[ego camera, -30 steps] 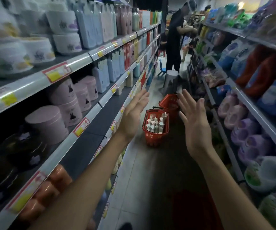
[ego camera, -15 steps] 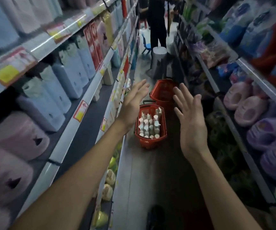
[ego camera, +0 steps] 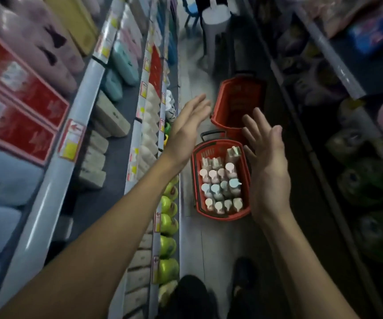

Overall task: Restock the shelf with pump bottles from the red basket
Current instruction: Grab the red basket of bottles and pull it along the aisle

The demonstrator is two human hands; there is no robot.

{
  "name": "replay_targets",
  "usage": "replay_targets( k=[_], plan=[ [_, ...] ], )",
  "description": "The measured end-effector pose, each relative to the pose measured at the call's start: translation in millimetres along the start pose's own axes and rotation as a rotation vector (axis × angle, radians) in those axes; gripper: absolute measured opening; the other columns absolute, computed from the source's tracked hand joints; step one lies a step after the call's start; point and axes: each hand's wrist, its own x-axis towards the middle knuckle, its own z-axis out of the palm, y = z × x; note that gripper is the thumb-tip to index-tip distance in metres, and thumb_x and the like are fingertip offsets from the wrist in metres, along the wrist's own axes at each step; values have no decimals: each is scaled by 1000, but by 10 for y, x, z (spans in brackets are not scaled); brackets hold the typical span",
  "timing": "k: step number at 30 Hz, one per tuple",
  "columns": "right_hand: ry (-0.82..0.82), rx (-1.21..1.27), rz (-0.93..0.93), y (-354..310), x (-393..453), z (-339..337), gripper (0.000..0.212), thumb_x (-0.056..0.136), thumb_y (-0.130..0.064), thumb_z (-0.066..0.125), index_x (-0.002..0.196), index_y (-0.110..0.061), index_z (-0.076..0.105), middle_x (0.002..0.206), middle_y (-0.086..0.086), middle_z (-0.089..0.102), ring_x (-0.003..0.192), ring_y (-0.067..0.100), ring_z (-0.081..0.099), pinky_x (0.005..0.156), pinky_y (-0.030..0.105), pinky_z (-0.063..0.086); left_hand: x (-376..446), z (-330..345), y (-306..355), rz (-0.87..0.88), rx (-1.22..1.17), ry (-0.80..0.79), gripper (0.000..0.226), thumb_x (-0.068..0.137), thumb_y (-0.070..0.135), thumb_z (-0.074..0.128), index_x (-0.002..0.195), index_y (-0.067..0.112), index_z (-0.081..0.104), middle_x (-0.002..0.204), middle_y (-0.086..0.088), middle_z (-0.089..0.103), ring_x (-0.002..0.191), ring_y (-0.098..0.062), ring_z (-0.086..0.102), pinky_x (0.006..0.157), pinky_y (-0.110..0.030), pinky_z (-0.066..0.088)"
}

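Left hand [ego camera: 187, 125]: fingers straight & apart, holding nothing; hangs over the aisle floor [ego camera: 218, 245] just at 10 o'clock of the red basket [ego camera: 221, 212].
Right hand [ego camera: 266, 166]: fingers spread, grip empty; in view it overlaps the basket's 3 o'clock rim, contact can't be told.
Red basket: on the floor mid-aisle, handle [ego camera: 212, 134] at its 12 o'clock end.
Pump bottles [ego camera: 220, 183]: upright in rows inside the basket, pink & pale-blue pump tops; all in there, none in hand.
2nd basket [ego camera: 239, 104]: red, tipped, at 12 o'clock of the full one, looks empty.
Left shelf [ego camera: 107, 139]: at 9 o'clock, pale bottles [ego camera: 149, 134] along the front edge, dark bare patch behind them; green bottles [ego camera: 168, 226] on the tier below at 7 o'clock.
Change: vs 1 s ago the view has dropped from looking down the aisle to nearly straight down on the basket; basket now bigger & closer, between the hands. Both hands were open then, same now. A shoe [ego camera: 243, 270] shows at 6 o'clock, so the person is prob. standing right at the basket.
Meaning: approach about done, pick not yet begun. Judged next: hands go down onto the pump tops, each grip closing on a bottle neck.
Risk: bottles packed tight, lifting one may drag a neighbour.
Blur: shelf labels unreadable.
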Motion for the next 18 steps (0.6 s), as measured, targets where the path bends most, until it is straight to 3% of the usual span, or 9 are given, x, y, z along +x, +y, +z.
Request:
replay_targets(
  k=[4, 9, 13, 15, 18],
  plan=[
    [94, 35, 43, 470, 790, 222, 55, 110, -50, 21, 155, -31, 43, 156, -10, 51, 143, 0, 45, 126, 42, 29, 942, -118, -520, -44, 64, -31, 47, 105, 33, 48, 150, 20, 45, 149, 2, 55, 123, 7, 53, 102, -15, 40],
    [324, 87, 99, 1277, 1578, 351, 50, 110, -49, 25, 152, -35, 48, 154, -9, 54, 144, 3, 45, 127, 40, 26, 1950, -144, -1455, -110, 115, -179, 47, 105, 29, 49, 150, 18, 44, 148, 2, 55, 133, 0, 51, 94, -5, 43],
    [319, 21, 279, 2195, 2167, 105, 55, 112, -39, 10, 162, -21, 26, 170, 7, 27, 158, 20, 23, 129, 34, 14, 2495, -75, -2282, -165, 134, -254, 46, 105, 23, 49, 150, 13, 44, 149, -5, 53, 133, -8, 50, 89, 1, 43],
    [461, 39, 324, 2655, 2268, 5, 49, 111, -46, 16, 157, -37, 33, 166, 1, 37, 155, 17, 31, 128, 36, 20, 2665, -37, -2689, -194, 154, -284, 46, 104, 22, 50, 149, 13, 46, 148, -5, 54, 132, -7, 51, 90, 0, 43],
    [587, 128, 451, 3259, 2288, -51, 48, 112, -42, 25, 159, -34, 33, 160, -2, 46, 151, 16, 39, 123, 35, 29, 2860, -18, -3315, -222, 194, -301, 44, 104, 21, 53, 147, 14, 48, 145, -2, 55, 129, -5, 53, 90, -2, 44]
  ],
)
